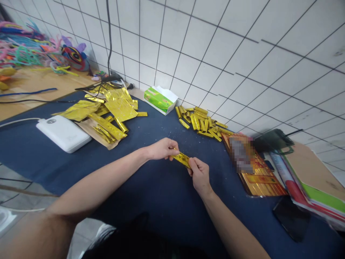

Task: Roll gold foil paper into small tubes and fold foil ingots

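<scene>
My left hand [161, 149] and my right hand [199, 174] pinch opposite ends of a folded strip of gold foil paper [181, 159] above the dark blue tablecloth [156, 187]. Beyond my right hand lies a loose heap of small folded gold foil pieces [201, 120]. Flat and creased gold foil sheets [120, 106] lie farther left, partly on a brown paper sheet [93, 129]. Neither hand touches these piles. A stack of printed gold-and-red paper [260, 176] lies to the right of my right hand, partly covered by a blurred packet [241, 153].
A white power bank [63, 133] with a cable sits at left. A green tissue pack [160, 100] stands by the white tiled wall [215, 46]. A black phone [291, 217] and stacked books [309, 187] lie at right. Colorful pipe-cleaner crafts [40, 50] cover a wooden surface at back left.
</scene>
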### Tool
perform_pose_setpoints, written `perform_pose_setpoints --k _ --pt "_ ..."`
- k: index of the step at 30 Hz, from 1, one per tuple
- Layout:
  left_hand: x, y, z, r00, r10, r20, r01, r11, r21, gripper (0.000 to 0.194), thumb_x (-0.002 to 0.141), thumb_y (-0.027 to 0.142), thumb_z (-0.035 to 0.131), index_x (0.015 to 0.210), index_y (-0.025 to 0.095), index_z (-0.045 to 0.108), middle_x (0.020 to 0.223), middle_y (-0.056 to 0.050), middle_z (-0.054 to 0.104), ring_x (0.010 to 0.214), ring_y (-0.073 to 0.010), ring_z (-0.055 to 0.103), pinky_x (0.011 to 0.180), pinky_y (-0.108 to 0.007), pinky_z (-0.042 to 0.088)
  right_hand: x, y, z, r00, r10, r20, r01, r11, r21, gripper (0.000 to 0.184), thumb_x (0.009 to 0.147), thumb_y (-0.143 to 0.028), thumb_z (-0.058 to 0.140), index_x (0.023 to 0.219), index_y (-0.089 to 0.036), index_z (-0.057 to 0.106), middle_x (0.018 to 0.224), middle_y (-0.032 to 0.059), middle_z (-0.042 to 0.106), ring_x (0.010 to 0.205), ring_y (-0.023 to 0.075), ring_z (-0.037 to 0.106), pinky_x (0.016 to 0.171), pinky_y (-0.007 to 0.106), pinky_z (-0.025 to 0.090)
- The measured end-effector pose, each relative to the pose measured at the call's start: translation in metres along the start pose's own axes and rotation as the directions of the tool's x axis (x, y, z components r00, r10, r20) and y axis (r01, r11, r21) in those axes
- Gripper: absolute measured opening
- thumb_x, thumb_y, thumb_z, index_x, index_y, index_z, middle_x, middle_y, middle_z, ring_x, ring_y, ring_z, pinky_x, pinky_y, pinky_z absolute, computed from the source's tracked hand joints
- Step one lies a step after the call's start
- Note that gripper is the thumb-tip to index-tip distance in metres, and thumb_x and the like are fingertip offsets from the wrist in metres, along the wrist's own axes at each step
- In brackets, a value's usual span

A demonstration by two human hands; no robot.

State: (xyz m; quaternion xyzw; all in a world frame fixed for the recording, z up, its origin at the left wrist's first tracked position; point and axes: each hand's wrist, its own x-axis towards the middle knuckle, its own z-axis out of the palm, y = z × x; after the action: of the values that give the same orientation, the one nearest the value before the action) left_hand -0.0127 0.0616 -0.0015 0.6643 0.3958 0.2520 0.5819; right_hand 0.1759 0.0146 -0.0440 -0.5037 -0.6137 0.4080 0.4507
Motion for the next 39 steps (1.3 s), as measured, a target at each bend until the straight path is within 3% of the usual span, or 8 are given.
perform_pose_setpoints --k 6,13,18,26,29,33,39 --pt "0.002 -0.003 -0.004 0.993 0.091 -0.072 -0.086 0.994 0.068 0.023 0.078 0.034 0.049 0.064 0.016 0.047 0.048 0.005 0.047 0.045 -0.0062 0.043 0.049 -0.018 0.033 -0.001 -0.006 0.0 0.997 0.008 0.071 -0.002 0.997 -0.072 0.044 0.085 -0.042 0.044 0.048 -0.018 0.04 0.046 -0.0047 0.038 0.044 0.0077 0.033 0.046 0.023 0.027" --pt "-0.003 0.005 0.002 0.993 0.062 0.096 -0.09 0.945 0.315 0.02 0.078 0.025 0.045 0.061 0.016 0.049 0.048 0.005 0.045 0.047 -0.0077 0.044 0.049 -0.018 0.032 0.0 -0.011 0.002 0.954 0.086 0.289 -0.059 0.993 -0.099 0.031 0.081 -0.041 0.049 0.06 -0.018 0.045 0.053 -0.0053 0.04 0.046 0.0075 0.035 0.045 0.021 0.029" --pt "-0.004 0.005 0.011 0.995 0.073 0.066 -0.092 0.927 0.365 0.021 0.08 0.026 0.042 0.063 0.017 0.049 0.048 0.004 0.044 0.048 -0.0084 0.043 0.048 -0.018 0.031 -0.001 -0.014 0.005 0.963 0.042 0.266 0.003 0.986 -0.168 0.036 0.084 -0.039 0.045 0.055 -0.019 0.039 0.051 -0.0055 0.034 0.047 0.0074 0.031 0.045 0.021 0.027" --pt "-0.003 0.003 -0.005 0.995 0.095 -0.024 -0.086 0.963 0.255 0.022 0.079 0.029 0.046 0.063 0.015 0.049 0.05 0.005 0.044 0.046 -0.0066 0.041 0.046 -0.018 0.03 -0.001 -0.01 0.003 0.969 0.061 0.238 -0.022 0.986 -0.164 0.04 0.084 -0.044 0.043 0.053 -0.02 0.036 0.047 -0.0065 0.03 0.044 0.007 0.027 0.043 0.022 0.022" --pt "0.002 -0.004 0.004 0.992 0.061 -0.109 -0.058 0.998 0.023 0.021 0.077 0.034 0.051 0.069 0.014 0.051 0.053 0.005 0.047 0.047 -0.0065 0.044 0.047 -0.019 0.035 -0.001 -0.006 0.005 0.987 0.042 0.154 -0.022 0.991 -0.134 0.04 0.084 -0.045 0.043 0.054 -0.019 0.038 0.047 -0.0064 0.032 0.043 0.007 0.028 0.043 0.022 0.022" --pt "0.007 -0.011 0.022 0.983 0.01 -0.182 -0.058 0.964 -0.26 0.023 0.067 0.032 0.064 0.072 0.013 0.051 0.059 0.003 0.054 0.049 -0.0062 0.049 0.049 -0.02 0.041 -0.002 -0.005 0.009 0.998 0.03 0.063 -0.024 0.995 -0.098 0.04 0.085 -0.046 0.042 0.055 -0.019 0.04 0.047 -0.0061 0.035 0.044 0.0073 0.031 0.044 0.022 0.025" --pt "0.006 -0.012 0.022 0.984 -0.049 -0.17 -0.011 0.943 -0.334 0.021 0.065 0.027 0.067 0.064 0.012 0.051 0.051 0.003 0.055 0.041 -0.0055 0.048 0.041 -0.017 0.038 -0.001 -0.006 0.008 0.996 0.026 0.081 -0.017 0.994 -0.109 0.041 0.084 -0.047 0.043 0.053 -0.019 0.04 0.047 -0.0061 0.034 0.044 0.0071 0.029 0.044 0.023 0.024"
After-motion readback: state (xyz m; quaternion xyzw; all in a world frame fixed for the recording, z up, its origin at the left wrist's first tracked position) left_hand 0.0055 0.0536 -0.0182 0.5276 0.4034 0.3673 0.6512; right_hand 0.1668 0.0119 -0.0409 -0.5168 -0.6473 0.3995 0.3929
